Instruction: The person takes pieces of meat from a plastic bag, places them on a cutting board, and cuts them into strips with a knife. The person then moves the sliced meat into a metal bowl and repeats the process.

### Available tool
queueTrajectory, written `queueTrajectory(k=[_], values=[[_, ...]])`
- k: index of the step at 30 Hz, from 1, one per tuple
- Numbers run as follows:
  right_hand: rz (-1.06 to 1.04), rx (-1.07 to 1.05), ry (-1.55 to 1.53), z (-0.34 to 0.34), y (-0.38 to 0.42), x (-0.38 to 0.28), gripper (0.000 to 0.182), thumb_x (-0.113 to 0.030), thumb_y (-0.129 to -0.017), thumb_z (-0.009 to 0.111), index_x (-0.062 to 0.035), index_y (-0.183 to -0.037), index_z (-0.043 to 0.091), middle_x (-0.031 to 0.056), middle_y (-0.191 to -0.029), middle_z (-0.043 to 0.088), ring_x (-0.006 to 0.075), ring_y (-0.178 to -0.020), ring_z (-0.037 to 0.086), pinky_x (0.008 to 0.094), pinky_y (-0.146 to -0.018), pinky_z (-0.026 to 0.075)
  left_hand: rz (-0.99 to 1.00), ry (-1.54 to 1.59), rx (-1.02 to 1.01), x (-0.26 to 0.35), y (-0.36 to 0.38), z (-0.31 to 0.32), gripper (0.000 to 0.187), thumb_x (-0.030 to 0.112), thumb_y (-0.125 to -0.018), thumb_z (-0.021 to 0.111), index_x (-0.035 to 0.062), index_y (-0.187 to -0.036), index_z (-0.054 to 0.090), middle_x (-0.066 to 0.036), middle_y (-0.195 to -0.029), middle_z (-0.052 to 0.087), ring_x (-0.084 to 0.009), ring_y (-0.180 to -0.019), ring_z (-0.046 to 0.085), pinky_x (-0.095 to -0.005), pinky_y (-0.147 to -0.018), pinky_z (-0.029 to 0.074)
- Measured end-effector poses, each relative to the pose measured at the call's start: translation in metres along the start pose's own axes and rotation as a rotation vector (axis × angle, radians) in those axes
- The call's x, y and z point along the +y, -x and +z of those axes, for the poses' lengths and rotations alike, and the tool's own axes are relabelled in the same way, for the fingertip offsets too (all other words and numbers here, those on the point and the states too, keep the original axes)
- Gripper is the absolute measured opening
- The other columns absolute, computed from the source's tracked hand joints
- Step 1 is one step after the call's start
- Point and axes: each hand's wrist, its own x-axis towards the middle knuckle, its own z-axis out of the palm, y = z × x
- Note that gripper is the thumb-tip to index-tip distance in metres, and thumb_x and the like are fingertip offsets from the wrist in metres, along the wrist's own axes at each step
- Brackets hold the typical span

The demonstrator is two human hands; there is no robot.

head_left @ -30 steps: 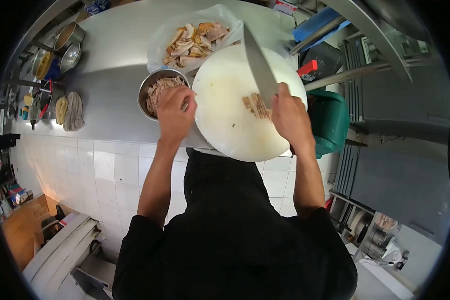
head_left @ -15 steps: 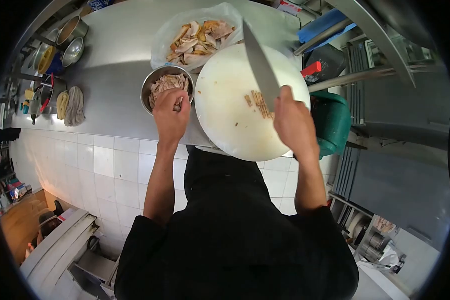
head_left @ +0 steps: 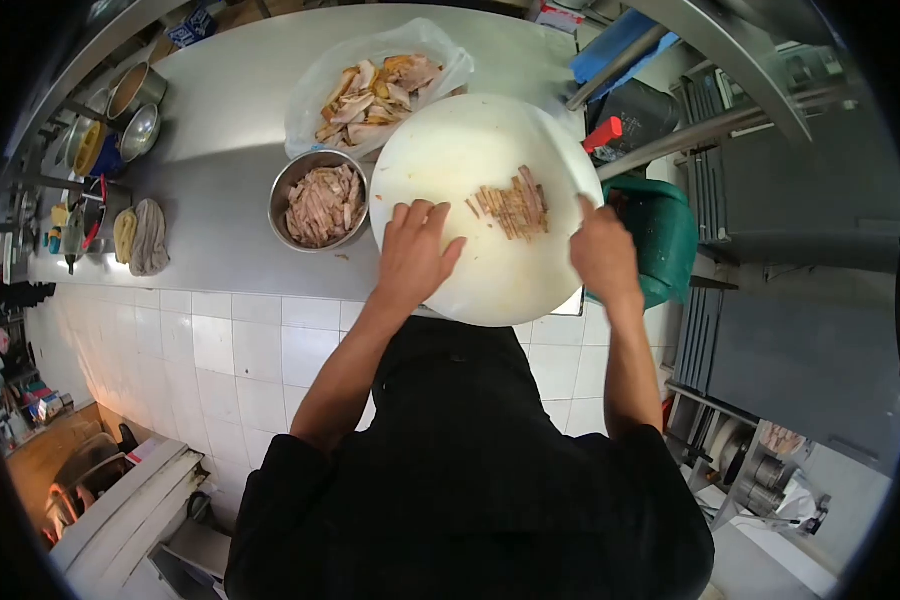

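My left hand [head_left: 413, 258] is open, fingers spread, at the left edge of a round white cutting board [head_left: 440, 140]; nothing is in it. On the board's right side, my right hand [head_left: 605, 255] is closed around the handle of a large kitchen knife. Its blade hardly shows here, blurred or turned edge-on. Between my hands lies a pile of thin meat strips [head_left: 515, 208]. Left of the board stands a steel bowl [head_left: 282, 182] heaped with cut meat [head_left: 322, 205]. Behind them, a clear plastic bag [head_left: 310, 115] lies open with larger meat slices [head_left: 380, 98].
A green bin [head_left: 660, 240] stands right of the board, near a red handle [head_left: 602, 134] and metal rails [head_left: 660, 150]. Pots [head_left: 135, 92] and folded cloths [head_left: 150, 238] sit at the left of the steel counter [head_left: 205, 200].
My left hand has left the meat in the bowl and moved right to the board. The knife blade has swung out of plain view. More meat strips now show on the board.
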Motion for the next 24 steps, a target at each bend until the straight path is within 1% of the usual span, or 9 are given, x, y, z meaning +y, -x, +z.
queueTrajectory(k=[6,8,10,14,16,18,19,21,24], values=[[0.019,-0.096,-0.130,-0.011,0.057,-0.030,0.047,0.000,-0.084,0.055,-0.0018,-0.131,0.053,0.0294,-0.096,0.064,0.0498,-0.078,0.068,0.0571,-0.067,0.057,0.001,-0.071,-0.131,0.030,-0.024,0.028,0.069,0.026,-0.080,0.081,-0.0031,-0.137,0.054,-0.012,-0.120,0.053,-0.0303,-0.115,0.047,-0.0454,-0.091,0.042],[-0.120,0.020,-0.432,-0.014,0.062,0.020,0.037,-0.001,-0.082,0.059,0.0033,-0.119,0.060,0.0232,-0.086,0.067,0.0408,-0.071,0.070,0.0506,-0.063,0.056,0.001,0.047,-0.177,0.028,-0.034,0.034,0.070,0.023,-0.082,0.079,-0.0057,-0.139,0.051,-0.016,-0.125,0.053,-0.0335,-0.115,0.048,-0.0483,-0.096,0.041],[0.314,-0.270,-0.836,-0.034,0.066,0.054,0.030,-0.004,-0.084,0.059,0.0044,-0.112,0.063,0.0107,-0.072,0.063,0.0214,-0.058,0.065,0.0362,-0.052,0.052,0.001,0.131,-0.182,0.024,-0.045,0.041,0.070,0.022,-0.083,0.078,-0.0058,-0.141,0.049,-0.017,-0.128,0.052,-0.0352,-0.116,0.048,-0.0496,-0.099,0.040],[0.389,-0.254,-0.794,-0.004,0.075,0.131,0.013,-0.012,-0.091,0.062,0.0016,-0.092,0.061,0.0026,-0.065,0.055,0.0091,-0.053,0.053,0.0290,-0.045,0.041,0.010,0.262,-0.083,0.019,-0.060,0.053,0.069,0.024,-0.088,0.074,-0.0066,-0.143,0.045,-0.023,-0.139,0.048,-0.0401,-0.123,0.047,-0.0514,-0.109,0.036],[0.318,-0.188,-0.624,0.004,0.074,0.132,0.025,-0.021,-0.094,0.067,0.0015,-0.086,0.059,0.0089,-0.061,0.058,0.0208,-0.050,0.056,0.0353,-0.047,0.043,-0.010,0.226,-0.045,0.028,-0.065,0.065,0.071,0.030,-0.090,0.072,-0.0070,-0.144,0.044,-0.025,-0.144,0.045,-0.0426,-0.129,0.043,-0.0516,-0.112,0.034],[0.110,0.015,-0.403,0.020,0.072,0.112,0.034,-0.028,-0.094,0.070,0.0022,-0.085,0.057,0.0219,-0.065,0.062,0.0406,-0.055,0.061,0.0462,-0.052,0.046,-0.028,0.196,-0.023,0.042,-0.063,0.081,0.074,0.035,-0.091,0.071,-0.0074,-0.145,0.042,-0.027,-0.148,0.041,-0.0451,-0.135,0.039,-0.0518,-0.114,0.031],[0.147,0.038,-0.404,0.022,0.070,0.090,0.036,-0.030,-0.094,0.070,0.0029,-0.087,0.056,0.0307,-0.076,0.063,0.0522,-0.070,0.062,0.0557,-0.060,0.047,-0.031,0.152,-0.006,0.051,-0.060,0.089,0.076,0.039,-0.092,0.068,-0.0074,-0.146,0.040,-0.028,-0.152,0.036,-0.0477,-0.140,0.034,-0.0534,-0.116,0.028],[0.164,-0.002,-0.333,0.026,0.066,0.052,0.033,-0.028,-0.096,0.067,0.0033,-0.091,0.055,0.0306,-0.077,0.066,0.0517,-0.074,0.065,0.0581,-0.065,0.049,-0.050,0.086,-0.011,0.060,-0.057,0.105,0.082,0.046,-0.094,0.064,-0.0064,-0.150,0.035,-0.030,-0.159,0.026,-0.0522,-0.146,0.023,-0.0587,-0.119,0.021],[0.180,-0.077,-0.349,0.030,0.057,0.002,0.033,-0.027,-0.097,0.065,0.0037,-0.094,0.056,0.0314,-0.079,0.067,0.0523,-0.077,0.065,0.0583,-0.068,0.050,-0.015,0.038,0.008,0.067,-0.047,0.104,0.075,0.034,-0.094,0.064,-0.0091,-0.148,0.035,-0.031,-0.158,0.027,-0.0515,-0.147,0.023,-0.0594,-0.119,0.021]])
